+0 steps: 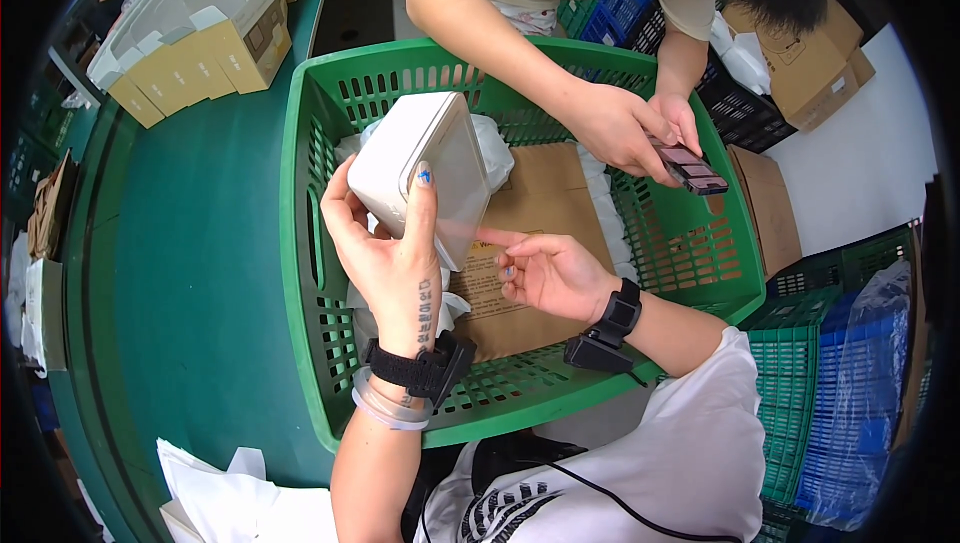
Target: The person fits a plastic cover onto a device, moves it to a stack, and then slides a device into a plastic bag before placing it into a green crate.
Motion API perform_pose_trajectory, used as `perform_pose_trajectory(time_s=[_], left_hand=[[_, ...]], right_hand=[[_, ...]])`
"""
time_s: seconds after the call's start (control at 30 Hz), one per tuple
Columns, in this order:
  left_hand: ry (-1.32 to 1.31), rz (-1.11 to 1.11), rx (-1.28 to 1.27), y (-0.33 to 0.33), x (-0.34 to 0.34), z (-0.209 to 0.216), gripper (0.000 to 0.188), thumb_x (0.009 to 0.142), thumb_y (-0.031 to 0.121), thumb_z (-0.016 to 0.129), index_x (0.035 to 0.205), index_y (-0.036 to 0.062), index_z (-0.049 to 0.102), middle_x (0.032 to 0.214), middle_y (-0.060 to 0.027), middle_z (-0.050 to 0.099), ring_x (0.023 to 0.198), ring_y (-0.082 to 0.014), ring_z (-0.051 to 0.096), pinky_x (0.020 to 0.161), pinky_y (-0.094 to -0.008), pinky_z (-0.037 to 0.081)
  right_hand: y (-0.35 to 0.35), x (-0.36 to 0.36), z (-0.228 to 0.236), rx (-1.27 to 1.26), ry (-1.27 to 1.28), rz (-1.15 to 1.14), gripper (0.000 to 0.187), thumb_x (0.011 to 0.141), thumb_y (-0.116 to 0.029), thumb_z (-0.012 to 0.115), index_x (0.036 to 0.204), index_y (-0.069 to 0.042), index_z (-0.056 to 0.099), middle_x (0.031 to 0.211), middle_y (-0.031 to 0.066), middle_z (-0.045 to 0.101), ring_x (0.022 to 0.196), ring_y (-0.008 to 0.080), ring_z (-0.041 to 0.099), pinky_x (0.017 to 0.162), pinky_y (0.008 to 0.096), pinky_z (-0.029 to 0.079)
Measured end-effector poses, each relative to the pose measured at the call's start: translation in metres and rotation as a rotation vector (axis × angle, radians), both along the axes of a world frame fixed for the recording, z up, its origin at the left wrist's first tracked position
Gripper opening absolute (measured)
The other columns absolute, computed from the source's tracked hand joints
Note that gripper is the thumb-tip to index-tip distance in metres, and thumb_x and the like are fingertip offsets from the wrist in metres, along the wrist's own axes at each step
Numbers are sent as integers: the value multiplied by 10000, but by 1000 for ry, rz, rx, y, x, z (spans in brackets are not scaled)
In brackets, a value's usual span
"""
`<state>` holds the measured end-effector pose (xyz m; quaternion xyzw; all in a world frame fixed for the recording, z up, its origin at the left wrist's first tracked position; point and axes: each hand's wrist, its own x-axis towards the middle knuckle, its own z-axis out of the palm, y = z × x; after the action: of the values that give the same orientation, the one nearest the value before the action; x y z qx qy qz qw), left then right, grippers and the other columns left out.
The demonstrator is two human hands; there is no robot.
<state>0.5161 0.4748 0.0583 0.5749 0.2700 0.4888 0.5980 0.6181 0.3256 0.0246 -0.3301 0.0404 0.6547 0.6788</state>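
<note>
A white boxy case with rounded corners and a smooth pale front panel [405,133] is tilted above the green basket. My left hand [388,243] grips it from below and the near side, its thumb lying along the edge. To the right, my right hand [558,278] holds nothing; its index finger stretches, slightly blurred, to the case's lower right edge, while the other fingers curl loosely. Whether that fingertip touches the case I cannot tell. Under both hands, a flat brown cardboard sheet [545,203] and white wrapping [490,148] lie inside the green plastic basket [310,363].
Across the basket, another person's hands [625,133] hold a phone [690,168] over its right side. Yellowish boxes with open flaps [190,68] line the green table [200,263] at left. Stacked blue crates [850,393] and cardboard boxes [800,63] stand at right.
</note>
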Motion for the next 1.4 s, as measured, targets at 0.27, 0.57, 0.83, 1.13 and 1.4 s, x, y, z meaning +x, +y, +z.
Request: perform_pose_trajectory(time_s=[0.27, 0.57, 0.83, 1.13, 1.4], left_hand=[[4, -43, -82, 1, -1, 2, 599, 806, 108, 717, 1286, -18, 382, 1183, -131, 493, 1086, -197, 488, 933, -321, 412], [-40, -12, -77, 1, -2, 0, 532, 850, 135, 687, 1258, -29, 389, 1165, -137, 491, 1071, -189, 488, 925, -317, 412], [-118, 60, -196, 2, 0, -4, 530, 895, 212, 650, 1241, -35, 335, 1161, -147, 467, 1039, -183, 492, 905, -305, 421], [-160, 54, -508, 3, 3, -13, 608, 904, 318, 633, 1244, -36, 276, 1182, -172, 442, 1034, -208, 504, 887, -300, 443], [-217, 15, -564, 3, -2, 0, 635, 893, 323, 646, 1242, -37, 255, 1197, -179, 429, 1045, -215, 502, 887, -326, 457]], right_hand=[[0, 1, -2, 4, 38, -12, 541, 873, -70, 497, 1394, -21, 361, 876, 32, 600, 784, 133, 568, 759, 305, 471], [0, 1, -6, -188, 84, -253, 575, 872, -91, 503, 1422, -86, 333, 838, 27, 582, 757, 141, 556, 741, 303, 468], [5, -10, 14, 144, -15, -48, 705, 883, -116, 486, 1486, -287, 163, 745, 17, 491, 703, 156, 492, 730, 329, 435], [12, -20, 20, 219, -202, 20, 817, 884, -100, 474, 1494, -355, -5, 747, 49, 500, 692, 156, 503, 692, 323, 428], [11, -22, 31, 103, -446, -1, 843, 880, -69, 474, 1499, -290, -55, 693, 49, 535, 628, 136, 527, 633, 278, 447]])
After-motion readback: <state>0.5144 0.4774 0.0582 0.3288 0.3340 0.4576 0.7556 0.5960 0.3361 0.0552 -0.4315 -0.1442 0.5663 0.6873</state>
